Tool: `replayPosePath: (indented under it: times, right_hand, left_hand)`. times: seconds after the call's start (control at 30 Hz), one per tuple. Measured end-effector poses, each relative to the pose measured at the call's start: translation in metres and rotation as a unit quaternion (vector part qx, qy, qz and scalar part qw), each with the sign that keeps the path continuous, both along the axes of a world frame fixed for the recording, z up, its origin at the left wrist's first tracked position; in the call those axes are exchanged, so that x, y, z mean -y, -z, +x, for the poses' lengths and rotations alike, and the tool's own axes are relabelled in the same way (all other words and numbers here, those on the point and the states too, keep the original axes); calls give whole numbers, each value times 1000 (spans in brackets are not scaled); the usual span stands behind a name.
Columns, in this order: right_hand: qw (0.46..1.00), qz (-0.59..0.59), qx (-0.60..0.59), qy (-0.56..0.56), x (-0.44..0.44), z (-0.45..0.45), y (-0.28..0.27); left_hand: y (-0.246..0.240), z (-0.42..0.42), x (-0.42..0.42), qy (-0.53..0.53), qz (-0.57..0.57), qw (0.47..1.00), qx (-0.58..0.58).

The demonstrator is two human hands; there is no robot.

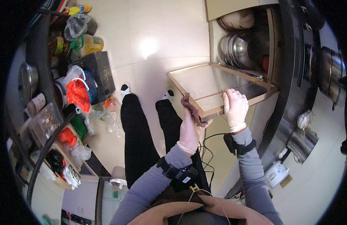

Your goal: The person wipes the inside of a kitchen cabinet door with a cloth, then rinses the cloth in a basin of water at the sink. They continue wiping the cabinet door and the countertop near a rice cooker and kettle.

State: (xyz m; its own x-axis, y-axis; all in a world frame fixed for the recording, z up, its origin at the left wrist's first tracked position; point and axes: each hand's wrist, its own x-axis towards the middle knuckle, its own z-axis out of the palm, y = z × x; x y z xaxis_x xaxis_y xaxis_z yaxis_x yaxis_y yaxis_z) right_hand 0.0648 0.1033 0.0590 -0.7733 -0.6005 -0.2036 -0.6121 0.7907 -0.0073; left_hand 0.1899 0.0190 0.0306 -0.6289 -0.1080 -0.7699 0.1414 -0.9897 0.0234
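Both my hands wear whitish gloves and are at an opened cabinet door (pixel 215 84) with a metal-coloured frame and a glossy panel. My left hand (pixel 190 132) grips a purple-brown cloth (pixel 193 109), which lies along the door's near corner and outer edge. My right hand (pixel 235 108) rests at the door's near edge, its fingers curled over onto the panel; its palm side is hidden. Inside the cabinet, beyond the door, are stacked steel bowls or pots (pixel 239 50) and a patterned pale container (pixel 236 19).
A dark countertop (pixel 284 62) runs along the right, with a steel pot (pixel 302 143) beyond it. Black cables (pixel 210 154) hang by my legs. On the left stand a black box (pixel 94 73), an oil bottle (pixel 87 45), a red plastic bag (pixel 78 94) and clear bags (pixel 114 121) on the floor.
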Motion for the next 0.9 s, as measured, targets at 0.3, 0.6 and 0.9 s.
replayPosePath:
  times: [0.3, 0.6, 0.9]
  right_hand:
    - [1000, -6, -9, 18, 5, 3, 1]
    - [998, -38, 14, 36, 3, 0, 5]
    - [1000, -5, 26, 15, -1, 6, 1]
  left_hand:
    - [1, 10, -14, 225, -103, 967, 66]
    - [54, -37, 24, 277, -157, 924, 211]
    - [34, -9, 28, 320, 105, 940, -49]
